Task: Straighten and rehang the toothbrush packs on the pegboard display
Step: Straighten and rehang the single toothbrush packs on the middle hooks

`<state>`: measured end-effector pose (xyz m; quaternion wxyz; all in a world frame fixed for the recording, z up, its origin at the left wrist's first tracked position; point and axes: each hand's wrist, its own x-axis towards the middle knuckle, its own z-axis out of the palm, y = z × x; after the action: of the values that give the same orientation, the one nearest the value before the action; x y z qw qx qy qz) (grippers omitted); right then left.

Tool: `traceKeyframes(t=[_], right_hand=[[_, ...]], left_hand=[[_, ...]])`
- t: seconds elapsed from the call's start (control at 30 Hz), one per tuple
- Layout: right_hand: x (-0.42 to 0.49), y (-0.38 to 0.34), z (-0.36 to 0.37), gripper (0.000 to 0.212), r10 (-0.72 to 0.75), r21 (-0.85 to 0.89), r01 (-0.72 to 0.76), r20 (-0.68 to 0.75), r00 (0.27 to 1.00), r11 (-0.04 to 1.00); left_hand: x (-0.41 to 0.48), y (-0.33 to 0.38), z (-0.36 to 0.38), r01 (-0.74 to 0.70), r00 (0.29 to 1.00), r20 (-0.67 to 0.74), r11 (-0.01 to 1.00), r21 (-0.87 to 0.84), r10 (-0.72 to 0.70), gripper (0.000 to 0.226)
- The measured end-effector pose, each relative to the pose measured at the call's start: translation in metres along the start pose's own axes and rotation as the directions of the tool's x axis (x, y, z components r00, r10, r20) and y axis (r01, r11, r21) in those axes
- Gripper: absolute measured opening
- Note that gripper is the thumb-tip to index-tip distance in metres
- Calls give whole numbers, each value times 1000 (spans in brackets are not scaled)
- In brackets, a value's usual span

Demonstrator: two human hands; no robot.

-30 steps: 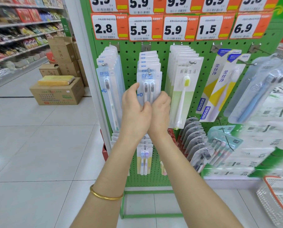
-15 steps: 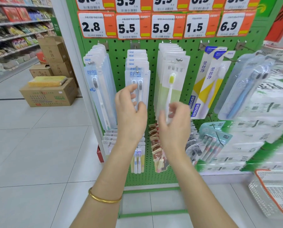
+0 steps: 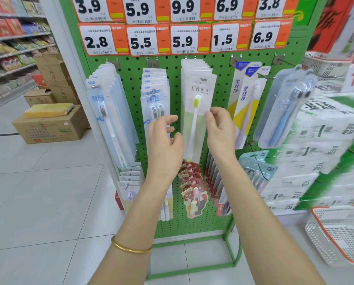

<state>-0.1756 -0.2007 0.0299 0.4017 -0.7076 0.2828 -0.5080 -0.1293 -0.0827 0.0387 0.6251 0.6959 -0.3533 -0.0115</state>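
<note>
Head camera: we see the right hand (image 3: 219,130) pinching the right edge of a glossy clear-plastic toothbrush pack (image 3: 194,124). The pack is long and rectangular, with yellow bristles and a white handle inside, and it hangs from a hook on the green perforated pegboard (image 3: 175,79). The left hand (image 3: 164,144) hovers just beside its left edge, fingers loosely curled, holding nothing. Above, an orange-and-white price tag (image 3: 189,40) reads 5.9; the neighbouring twin-brush packs (image 3: 155,99) say NEW.

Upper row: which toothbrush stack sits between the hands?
The middle stack, yellow-headed brush, under the lower 5.9 tag: left hand at its left edge, right hand at its right.
</note>
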Motion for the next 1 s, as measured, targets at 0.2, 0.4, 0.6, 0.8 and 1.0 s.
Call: traceKeyframes(t=[0.2,0.4,0.6,0.8,1.0], right_hand=[[2,-5,-6,14,4,79,-3,-14,1000,997],[-1,-8,-13,16,34,194,-29,-24,999,981],[-9,-10,-18,15,46,248,-43,-7,999,968],[-23,-18,-28,17,37,246,-39,11,999,968],[-56,7,-44,19,123,216,-126,30,992,968]], left_hand=[[0,1,-1,16,1000,10,1000,-4,-16,38],[-2,5,0,19,1000,-2,999,-48,-19,36],[-6,5,2,-2,1000,-12,998,-58,1,33],[-13,5,6,-4,1000,-18,998,-62,3,26],[-30,-5,18,55,993,115,968,-244,-27,28]])
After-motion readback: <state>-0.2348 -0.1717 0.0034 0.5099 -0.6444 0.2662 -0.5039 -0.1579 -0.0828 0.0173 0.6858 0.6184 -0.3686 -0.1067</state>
